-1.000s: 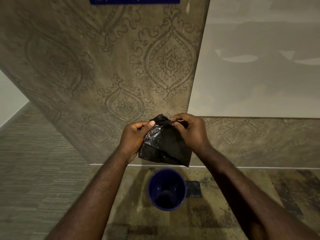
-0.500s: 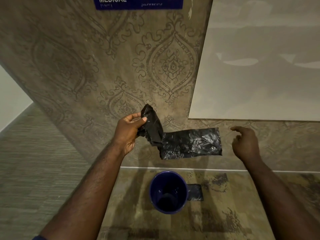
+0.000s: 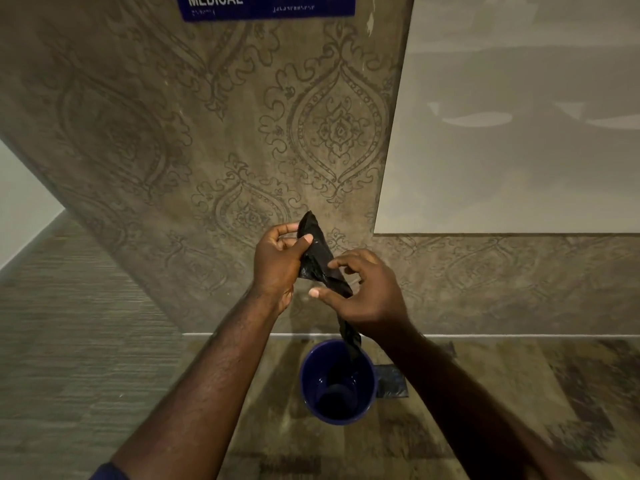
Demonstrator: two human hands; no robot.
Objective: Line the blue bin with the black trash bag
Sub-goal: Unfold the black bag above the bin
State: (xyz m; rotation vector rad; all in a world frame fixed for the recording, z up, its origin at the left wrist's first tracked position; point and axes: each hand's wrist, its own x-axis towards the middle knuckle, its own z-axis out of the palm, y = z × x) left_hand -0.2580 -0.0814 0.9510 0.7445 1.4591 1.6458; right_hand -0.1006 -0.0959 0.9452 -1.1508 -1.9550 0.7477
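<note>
Two hands work one black trash bag (image 3: 317, 256) in the air above the blue bin (image 3: 337, 382), which stands upright on the floor (image 3: 104, 375) close to the patterned wall (image 3: 207, 133), under a blue sign (image 3: 266, 6) reading MEDICAL. The left hand (image 3: 277, 263) pinches the bag's upper end between thumb and fingers, a crumpled tip sticking up above the grip. The right hand (image 3: 367, 292) is just beside it and lower, its fingers loosely curled round the twisted middle of the bag; how firmly it grips I cannot tell. Below that hand the bag trails down as a thin rope, and its tail looks to dangle over or just inside the bin's mouth, though dark plastic against the dark interior makes the end hard to place. A flat dark patch (image 3: 391, 381) lies on the floor right of the bin. The step in hand seems to be untwisting the bag and finding its open edge. To do it well, keep the top pinch steady, slide the lower hand down to straighten the twist, then rub the two layers apart at the mouth before spreading it. Thin film clings to itself, so a shake to catch air should help, and the opening must be wide enough to fold over the rim.
</note>
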